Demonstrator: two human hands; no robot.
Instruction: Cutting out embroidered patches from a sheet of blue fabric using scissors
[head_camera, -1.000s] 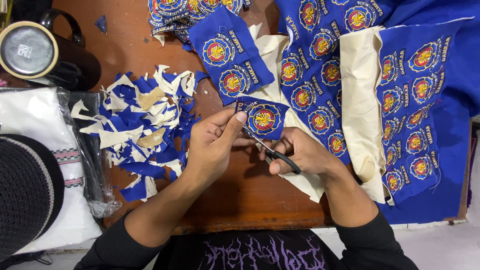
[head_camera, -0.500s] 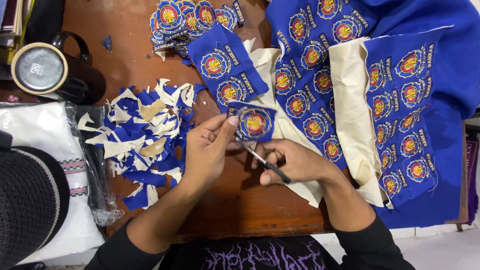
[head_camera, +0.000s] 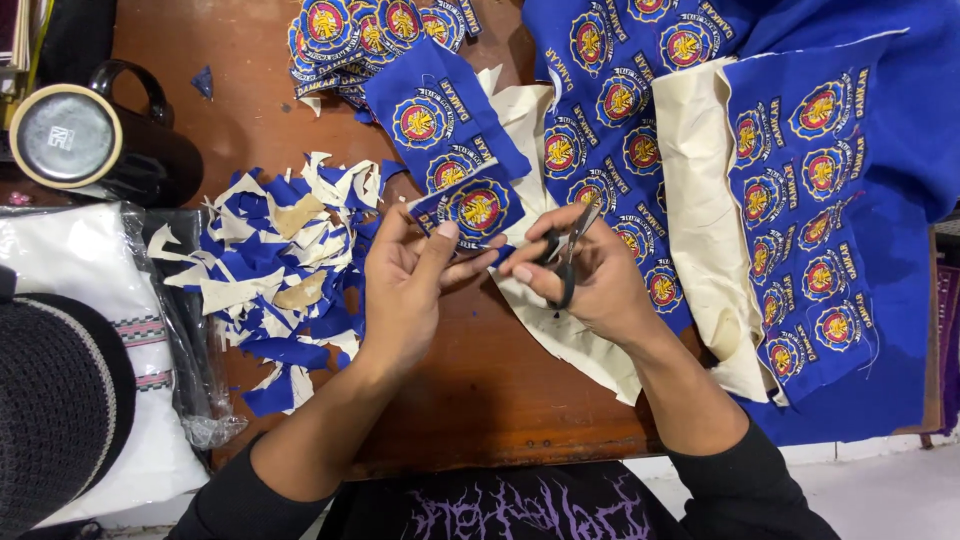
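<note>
My left hand (head_camera: 410, 285) pinches a blue embroidered patch (head_camera: 472, 208) with a round yellow and red emblem, held over the brown wooden table (head_camera: 480, 390). My right hand (head_camera: 590, 275) grips small dark scissors (head_camera: 572, 250), their blades pointing up beside the patch's right edge. Blue cloth (head_camera: 800, 180) covered with rows of the same emblems, with cream backing (head_camera: 700, 200) folded over, lies under and right of my right hand. A strip bearing two emblems (head_camera: 440, 120) lies just above the held patch.
A heap of blue and cream fabric scraps (head_camera: 280, 270) lies left of my hands. Cut patches (head_camera: 370, 35) are piled at the top. A dark mug with a lid (head_camera: 90, 140) stands top left. A bagged white cloth (head_camera: 90, 330) and a dark knitted cap (head_camera: 55, 420) sit at left.
Both hands have lifted and turned the patch. The scissors swung from pointing down-right below the patch to pointing up at its right side.
</note>
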